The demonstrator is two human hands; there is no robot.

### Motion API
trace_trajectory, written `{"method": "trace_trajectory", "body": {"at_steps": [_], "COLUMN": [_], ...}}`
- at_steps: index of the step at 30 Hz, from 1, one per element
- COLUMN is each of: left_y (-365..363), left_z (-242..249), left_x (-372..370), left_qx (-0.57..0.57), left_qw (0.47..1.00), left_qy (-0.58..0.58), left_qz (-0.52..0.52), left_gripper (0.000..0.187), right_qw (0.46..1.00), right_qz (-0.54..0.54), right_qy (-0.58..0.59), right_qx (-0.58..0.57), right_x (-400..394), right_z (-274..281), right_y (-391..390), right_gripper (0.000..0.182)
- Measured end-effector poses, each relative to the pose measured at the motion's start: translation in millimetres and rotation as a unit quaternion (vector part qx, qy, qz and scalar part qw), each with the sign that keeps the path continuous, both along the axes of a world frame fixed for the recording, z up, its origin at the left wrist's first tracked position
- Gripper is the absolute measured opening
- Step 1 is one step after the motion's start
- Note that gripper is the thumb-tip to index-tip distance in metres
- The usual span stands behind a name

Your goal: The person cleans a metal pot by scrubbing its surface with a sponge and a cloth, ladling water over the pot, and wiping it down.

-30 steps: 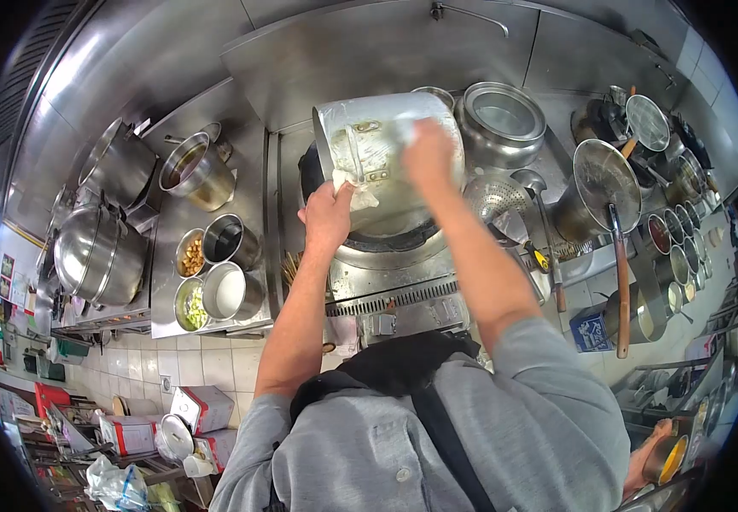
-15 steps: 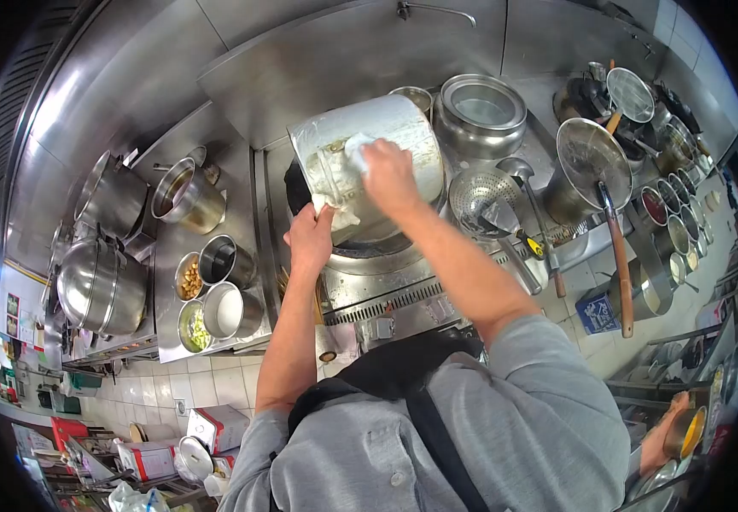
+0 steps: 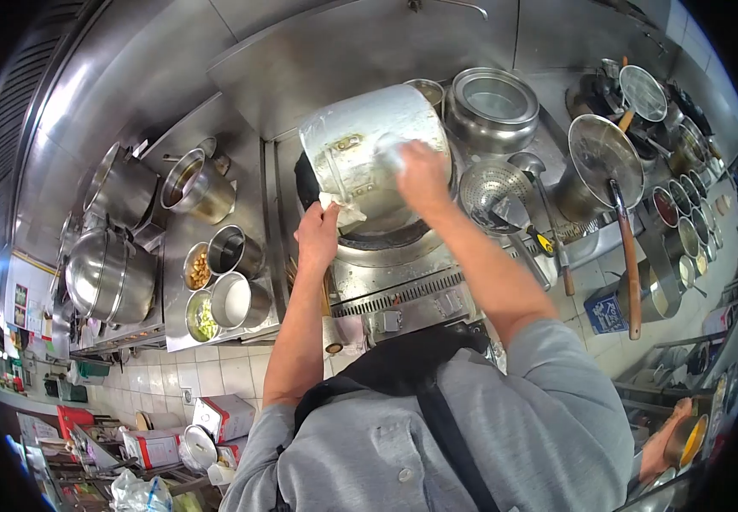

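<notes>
A large whitish metal pot point(image 3: 377, 115) lies tipped on its side over the wok burner point(image 3: 386, 249), its outer wall streaked with brown stains. On that wall a side handle point(image 3: 332, 169) shows. My left hand point(image 3: 317, 235) is closed on a pale cloth point(image 3: 350, 213) at the pot's near left edge. Against the stained wall, my right hand point(image 3: 424, 179) presses a white cloth point(image 3: 389, 148); motion blurs both, and the fingers partly hide the cloth.
Right of the pot stand a round steel pot point(image 3: 494, 119), a perforated skimmer point(image 3: 495, 189) and a ladle point(image 3: 526, 164). A strainer point(image 3: 606, 158) rests farther right. On the left counter are a lidded pot point(image 3: 108, 277) and a bowl of chopped greens point(image 3: 202, 317).
My right hand and its white cloth have slid right across the pot's wall. My left hand keeps its grip at the edge. The whole view has shifted slightly.
</notes>
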State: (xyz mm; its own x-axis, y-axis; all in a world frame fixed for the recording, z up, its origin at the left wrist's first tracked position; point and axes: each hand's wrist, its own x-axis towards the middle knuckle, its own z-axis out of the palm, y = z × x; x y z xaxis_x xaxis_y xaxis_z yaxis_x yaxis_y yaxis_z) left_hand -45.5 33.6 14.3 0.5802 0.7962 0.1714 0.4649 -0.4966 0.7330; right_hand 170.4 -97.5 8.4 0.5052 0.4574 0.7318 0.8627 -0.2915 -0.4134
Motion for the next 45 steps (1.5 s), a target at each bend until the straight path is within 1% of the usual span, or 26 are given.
{"method": "trace_trajectory", "body": {"at_steps": [1,2,3,4,6,7,8,9,12,13,16,17,20,21,23,26,29,32,33,34,36,39,42,43,44,45], "left_y": [-0.3,-0.1,0.2,-1.7,-0.4,-0.9,-6.6,1.1,11.6,11.1,6.9,2.8,-10.1,-18.9,-19.3,-13.0,-16.0,-17.2,-17.5,-18.1,-16.2,-12.7,-13.9,-12.9,-11.5,-10.1], "left_z": [0.0,0.7,4.9,17.4,46.0,63.1,79.9,83.4,94.9,97.8,105.1,107.7,96.3,102.3,99.3,96.6,99.8,98.2,98.0,97.5,98.5,98.4,97.1,98.3,98.7,97.9], "left_x": [-2.8,-4.4,-6.4,-9.0,-10.2,-7.8,-7.9,-5.4,8.0,13.0,31.3,37.5,58.2,61.1,64.9,60.2,55.0,57.9,56.9,57.3,56.4,52.7,52.1,53.9,54.7,54.4], "left_qx": [-0.009,-0.018,0.008,0.001,-0.014,-0.037,-0.010,-0.016,-0.025,-0.027,0.042,0.029,0.116,0.129,0.141,0.161,0.159,0.167,0.164,0.160,0.153,0.153,0.154,0.157,0.160,0.161], "left_qw": [0.999,0.997,0.993,0.991,0.987,0.979,0.983,0.986,0.991,0.991,0.997,0.995,0.989,0.985,0.983,0.979,0.979,0.979,0.980,0.981,0.980,0.979,0.978,0.978,0.978,0.977], "left_qy": [-0.035,-0.070,-0.115,-0.131,-0.160,-0.198,-0.185,-0.163,-0.123,-0.113,0.059,0.081,0.091,0.110,0.118,0.128,0.127,0.118,0.116,0.114,0.123,0.134,0.136,0.137,0.136,0.138], "left_qz": [-0.003,-0.005,0.007,0.014,0.025,-0.003,-0.005,-0.012,-0.048,-0.062,-0.032,-0.046,-0.016,0.006,0.012,-0.001,-0.013,-0.004,-0.004,-0.005,-0.018,-0.026,-0.021,-0.020,-0.020,-0.020], "left_gripper": [0.033,0.031,0.030,0.030,0.031,0.032,0.036,0.038,0.045,0.047,0.051,0.053,0.051,0.051,0.050,0.049,0.049,0.051,0.051,0.052,0.052,0.051,0.051,0.050,0.050,0.050], "right_qw": [1.000,0.998,0.993,0.987,0.982,0.987,0.989,0.988,0.992,0.991,0.992,0.990,0.987,0.987,0.998,0.994,0.984,0.980,0.989,0.997,0.994,0.993,0.977,0.977,0.983,0.992], "right_qz": [-0.019,-0.060,-0.099,-0.131,-0.166,-0.154,-0.142,-0.129,-0.121,-0.132,-0.124,-0.133,-0.150,-0.150,-0.041,0.026,-0.171,-0.196,-0.128,-0.059,0.013,-0.074,-0.202,-0.210,-0.179,-0.108], "right_qy": [0.013,0.036,0.059,0.065,0.014,0.028,0.041,0.053,0.025,0.035,0.015,0.025,0.048,0.048,0.008,-0.104,-0.055,-0.030,-0.064,-0.046,-0.094,-0.074,0.020,-0.020,-0.010,-0.050], "right_qx": [-0.008,0.011,0.028,0.063,0.090,0.038,-0.013,-0.063,0.001,0.002,0.026,0.031,0.035,0.033,0.055,0.015,-0.006,-0.015,0.047,0.004,0.052,-0.047,-0.058,-0.032,-0.043,0.035], "right_x": [16.4,30.6,43.4,54.5,63.1,58.6,52.0,48.7,43.2,44.4,41.6,40.6,26.9,19.0,-3.6,13.9,77.9,69.6,49.6,23.6,-6.1,44.3,87.2,73.4,57.1,44.7], "right_z": [-2.1,2.8,10.5,18.9,32.1,34.8,38.1,40.9,26.1,23.5,23.3,24.1,23.2,20.0,11.6,14.4,33.5,38.7,29.7,20.0,14.0,42.3,46.7,46.2,44.9,22.8], "right_y": [-3.0,-9.4,-15.8,-18.1,-13.6,-9.7,-2.8,1.6,11.7,15.4,12.7,13.3,24.2,33.4,45.0,30.9,22.5,39.9,53.8,64.0,51.2,16.6,25.0,34.0,47.2,67.8], "right_gripper": [0.028,0.030,0.033,0.035,0.034,0.036,0.038,0.040,0.041,0.042,0.036,0.036,0.034,0.032,0.030,0.025,0.018,0.025,0.024,0.026,0.027,0.016,0.016,0.017,0.016,0.017]}}
